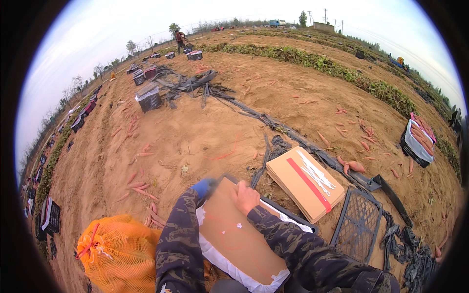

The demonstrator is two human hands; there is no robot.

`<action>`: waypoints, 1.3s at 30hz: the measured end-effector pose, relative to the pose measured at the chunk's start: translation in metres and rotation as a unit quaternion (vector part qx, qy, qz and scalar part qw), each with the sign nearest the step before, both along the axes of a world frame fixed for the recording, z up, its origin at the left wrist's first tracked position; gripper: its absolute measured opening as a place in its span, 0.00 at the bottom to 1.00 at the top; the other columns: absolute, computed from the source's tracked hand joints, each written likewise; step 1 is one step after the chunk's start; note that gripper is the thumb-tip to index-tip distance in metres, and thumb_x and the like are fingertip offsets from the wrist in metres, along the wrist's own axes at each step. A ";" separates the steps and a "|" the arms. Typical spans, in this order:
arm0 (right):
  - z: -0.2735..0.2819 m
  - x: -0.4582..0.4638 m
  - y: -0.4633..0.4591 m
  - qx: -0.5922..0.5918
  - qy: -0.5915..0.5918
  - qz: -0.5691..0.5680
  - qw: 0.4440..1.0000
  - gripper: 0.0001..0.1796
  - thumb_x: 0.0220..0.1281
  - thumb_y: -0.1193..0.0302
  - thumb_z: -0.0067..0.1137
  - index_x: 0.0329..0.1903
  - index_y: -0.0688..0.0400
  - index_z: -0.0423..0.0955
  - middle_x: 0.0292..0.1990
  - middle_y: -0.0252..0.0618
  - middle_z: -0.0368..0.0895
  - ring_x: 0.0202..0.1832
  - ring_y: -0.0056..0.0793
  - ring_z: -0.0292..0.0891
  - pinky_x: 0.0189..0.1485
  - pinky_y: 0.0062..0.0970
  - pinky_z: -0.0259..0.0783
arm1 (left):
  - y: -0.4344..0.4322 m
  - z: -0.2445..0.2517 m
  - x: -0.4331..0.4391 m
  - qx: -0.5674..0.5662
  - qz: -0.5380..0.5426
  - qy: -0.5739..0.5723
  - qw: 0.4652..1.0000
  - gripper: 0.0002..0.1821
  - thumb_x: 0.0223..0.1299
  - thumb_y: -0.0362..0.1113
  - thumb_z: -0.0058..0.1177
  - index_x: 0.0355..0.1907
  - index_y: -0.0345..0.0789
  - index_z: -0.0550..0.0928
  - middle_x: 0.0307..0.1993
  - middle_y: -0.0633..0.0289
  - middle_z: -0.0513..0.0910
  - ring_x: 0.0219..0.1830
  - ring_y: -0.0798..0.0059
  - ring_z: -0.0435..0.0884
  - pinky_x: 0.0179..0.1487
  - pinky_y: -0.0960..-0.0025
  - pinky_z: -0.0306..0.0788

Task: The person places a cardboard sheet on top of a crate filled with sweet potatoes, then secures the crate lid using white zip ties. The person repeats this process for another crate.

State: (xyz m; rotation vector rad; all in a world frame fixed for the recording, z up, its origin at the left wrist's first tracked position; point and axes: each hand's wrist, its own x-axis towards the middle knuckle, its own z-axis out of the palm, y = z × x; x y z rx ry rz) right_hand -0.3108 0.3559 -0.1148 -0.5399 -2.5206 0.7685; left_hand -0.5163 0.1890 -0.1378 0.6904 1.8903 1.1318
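Observation:
A brown cardboard sheet point(234, 227) lies over a dark plastic crate point(307, 222) right in front of me. White liner point(234, 269) shows around the sheet's edges, and small white scraps rest on top. My left hand point(202, 188), in a blue glove, is at the far left corner of the crate; it is blurred and its fingers are hidden. Bare and with curled fingers, my right hand point(246, 198) rests at the far part of the sheet near its right edge. Whether it grips anything there is hidden.
Right of the crate, white cable ties point(316, 174) lie on a stack of cardboard sheets point(280, 172) beside a black lattice crate lid point(357, 223). An orange mesh sack point(119, 252) stands left. Sweet potatoes point(355, 166) and crates point(148, 99) dot the soil. A person point(180, 39) stands far off.

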 end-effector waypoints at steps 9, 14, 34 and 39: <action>-0.006 -0.007 0.000 0.004 0.053 0.031 0.998 0.17 0.69 0.57 0.58 0.50 0.57 0.76 0.39 0.51 0.86 0.47 0.50 0.82 0.51 0.49 0.69 | 0.002 0.022 0.004 -0.057 -0.005 -0.031 0.998 0.19 0.63 0.37 0.71 0.55 0.35 0.88 0.43 0.66 0.90 0.38 0.79 0.86 0.42 0.70 0.80; -0.009 -0.007 0.001 0.015 0.064 0.046 0.997 0.21 0.70 0.59 0.59 0.60 0.53 0.79 0.45 0.42 0.88 0.54 0.41 0.81 0.58 0.40 0.69 | 0.001 0.017 0.011 -0.048 0.029 0.028 0.998 0.15 0.62 0.35 0.71 0.51 0.33 0.90 0.36 0.65 0.90 0.31 0.79 0.83 0.37 0.70 0.77; -0.027 -0.011 -0.003 0.087 0.090 0.070 0.990 0.13 0.65 0.66 0.60 0.49 0.45 0.86 0.31 0.38 0.84 0.37 0.42 0.84 0.36 0.43 0.78 | 0.021 0.001 0.030 0.008 0.112 0.098 0.989 0.15 0.75 0.42 0.53 0.49 0.32 0.83 0.40 0.64 0.85 0.42 0.77 0.80 0.50 0.69 0.75; -0.026 -0.009 -0.003 0.111 0.102 0.080 0.985 0.13 0.63 0.67 0.60 0.49 0.47 0.86 0.30 0.38 0.83 0.37 0.43 0.82 0.37 0.43 0.77 | 0.023 -0.005 0.036 0.041 0.137 0.109 0.984 0.17 0.76 0.43 0.53 0.51 0.31 0.83 0.40 0.62 0.85 0.42 0.75 0.81 0.50 0.68 0.75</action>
